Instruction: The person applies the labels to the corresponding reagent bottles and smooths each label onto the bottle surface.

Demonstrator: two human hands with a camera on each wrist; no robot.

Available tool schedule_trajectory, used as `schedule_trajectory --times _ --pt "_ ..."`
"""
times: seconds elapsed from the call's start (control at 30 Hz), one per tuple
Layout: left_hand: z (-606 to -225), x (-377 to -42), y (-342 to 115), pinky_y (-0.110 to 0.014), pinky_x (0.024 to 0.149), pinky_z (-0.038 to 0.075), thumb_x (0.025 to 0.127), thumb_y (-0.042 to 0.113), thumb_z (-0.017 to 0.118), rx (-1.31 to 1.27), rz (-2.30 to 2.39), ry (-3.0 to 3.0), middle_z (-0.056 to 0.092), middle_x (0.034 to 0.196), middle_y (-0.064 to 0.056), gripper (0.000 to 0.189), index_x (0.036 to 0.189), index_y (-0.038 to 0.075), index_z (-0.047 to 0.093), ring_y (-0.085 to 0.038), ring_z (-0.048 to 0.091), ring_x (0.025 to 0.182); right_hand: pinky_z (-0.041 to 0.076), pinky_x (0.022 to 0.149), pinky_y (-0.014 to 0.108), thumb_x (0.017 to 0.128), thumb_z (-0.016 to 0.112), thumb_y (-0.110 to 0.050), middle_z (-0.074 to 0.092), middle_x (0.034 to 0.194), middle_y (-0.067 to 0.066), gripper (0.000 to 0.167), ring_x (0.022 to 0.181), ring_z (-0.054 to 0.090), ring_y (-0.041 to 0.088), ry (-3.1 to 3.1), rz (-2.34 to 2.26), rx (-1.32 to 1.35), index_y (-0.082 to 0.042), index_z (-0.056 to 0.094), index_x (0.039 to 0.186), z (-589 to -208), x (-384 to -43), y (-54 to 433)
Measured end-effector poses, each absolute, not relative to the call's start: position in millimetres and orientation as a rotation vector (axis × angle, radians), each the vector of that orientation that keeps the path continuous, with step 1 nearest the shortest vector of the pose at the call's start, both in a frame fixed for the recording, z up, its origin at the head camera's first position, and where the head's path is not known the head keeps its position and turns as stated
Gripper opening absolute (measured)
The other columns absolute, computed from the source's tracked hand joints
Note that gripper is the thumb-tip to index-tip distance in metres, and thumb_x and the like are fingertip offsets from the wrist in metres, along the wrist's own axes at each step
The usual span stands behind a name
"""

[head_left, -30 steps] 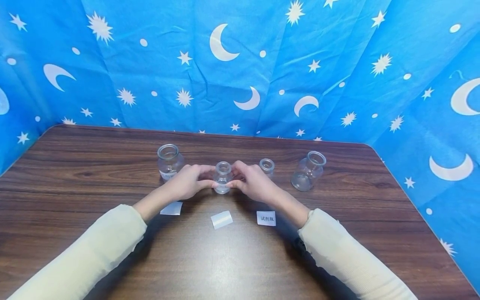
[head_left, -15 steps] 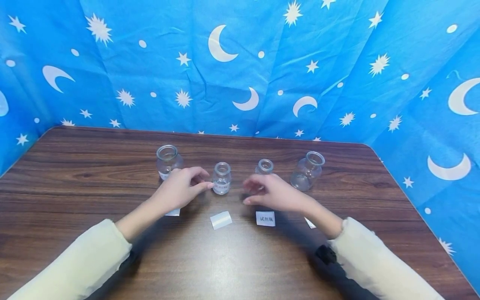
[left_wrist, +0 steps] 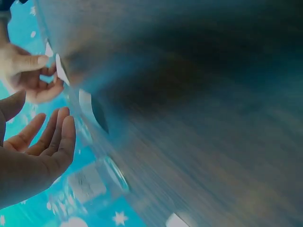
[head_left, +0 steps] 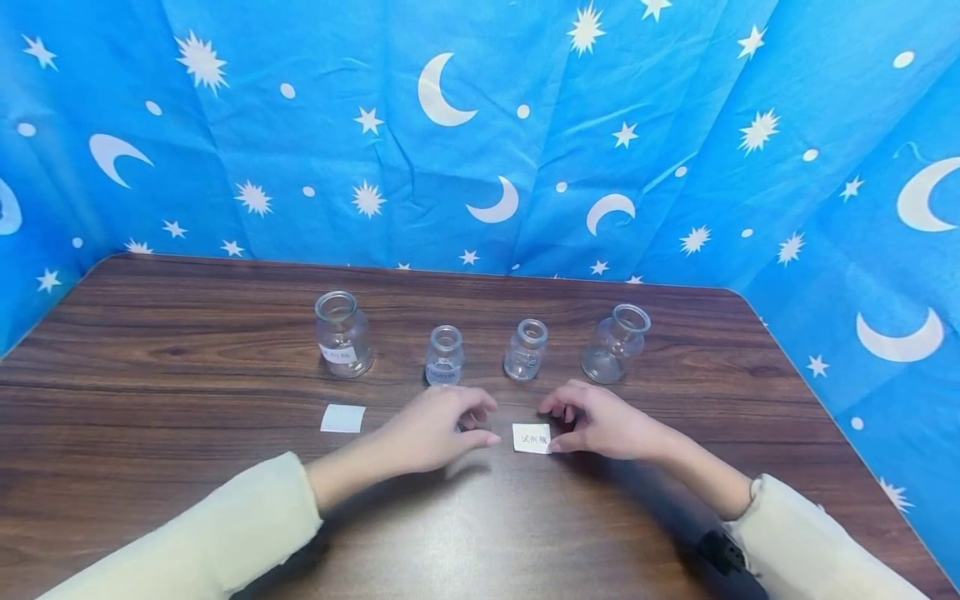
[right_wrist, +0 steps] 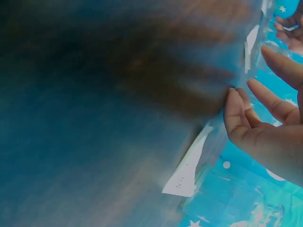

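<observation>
My left hand [head_left: 438, 429] hovers over the table with thumb and fingers apart, covering the paper label seen in the middle earlier. My right hand [head_left: 600, 421] is lower right of the small unlabelled bottle [head_left: 522, 354], fingers loosely bent. Its thumb tip is right at the right edge of a white paper label [head_left: 532, 438] with handwritten characters. In the right wrist view, another written label [right_wrist: 182, 177] lies near the right hand. Just behind the left hand stands a small glass bottle [head_left: 445, 358] with a label on its front.
A large labelled glass bottle [head_left: 345, 333] stands at the left, with a blank white label [head_left: 342, 418] in front. A large unlabelled bottle [head_left: 617, 343] stands at the right. Behind the wooden table [head_left: 187, 333] hangs a blue star-and-moon cloth [head_left: 300, 142].
Both hands have let go of the small labelled bottle, which stays standing. The left hand moved right and nearer; the right hand moved right and down to the written label.
</observation>
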State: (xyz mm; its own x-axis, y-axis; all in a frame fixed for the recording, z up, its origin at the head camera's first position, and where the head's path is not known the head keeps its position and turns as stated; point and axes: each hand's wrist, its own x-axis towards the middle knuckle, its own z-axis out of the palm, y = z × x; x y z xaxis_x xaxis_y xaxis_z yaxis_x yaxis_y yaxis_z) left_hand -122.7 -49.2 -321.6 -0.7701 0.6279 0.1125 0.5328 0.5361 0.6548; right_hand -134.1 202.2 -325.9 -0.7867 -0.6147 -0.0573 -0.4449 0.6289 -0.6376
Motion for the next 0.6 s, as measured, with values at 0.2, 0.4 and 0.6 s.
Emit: schedule_trajectory --times 0.2,0.4,0.6 --pt "-328 -127 -23 -0.032 0.079 0.045 0.080 0.025 0.070 1.039 0.882 2.676 0.063 0.100 -0.006 0.036 0.109 0.006 0.061 -0.017 0.058 0.089 0.045 0.060 0.022 0.071 0.076 -0.010 0.050 0.085 0.002 0.031 0.075 0.046 0.016 2.638 -0.931 -0.895 -0.003 0.061 0.097 -335 -132 202" --pt "-335 -130 -9 -0.028 0.072 0.040 0.075 0.032 0.074 0.994 0.722 2.731 0.053 0.090 -0.001 0.038 0.105 0.011 0.063 -0.014 0.049 0.082 0.044 0.059 0.023 0.070 0.076 -0.009 0.049 0.083 0.001 0.029 0.074 0.046 0.014 2.690 -0.936 -0.897 -0.004 0.061 0.094 -338 -128 199" --pt "-338 -134 -4 -0.027 0.072 0.039 0.073 0.029 0.075 0.981 0.655 2.753 0.047 0.086 0.001 0.035 0.100 0.011 0.062 -0.015 0.047 0.082 0.044 0.061 0.024 0.070 0.078 -0.012 0.049 0.081 0.000 0.028 0.072 0.046 0.012 2.741 -0.911 -0.890 -0.006 0.061 0.091 -340 -124 197"
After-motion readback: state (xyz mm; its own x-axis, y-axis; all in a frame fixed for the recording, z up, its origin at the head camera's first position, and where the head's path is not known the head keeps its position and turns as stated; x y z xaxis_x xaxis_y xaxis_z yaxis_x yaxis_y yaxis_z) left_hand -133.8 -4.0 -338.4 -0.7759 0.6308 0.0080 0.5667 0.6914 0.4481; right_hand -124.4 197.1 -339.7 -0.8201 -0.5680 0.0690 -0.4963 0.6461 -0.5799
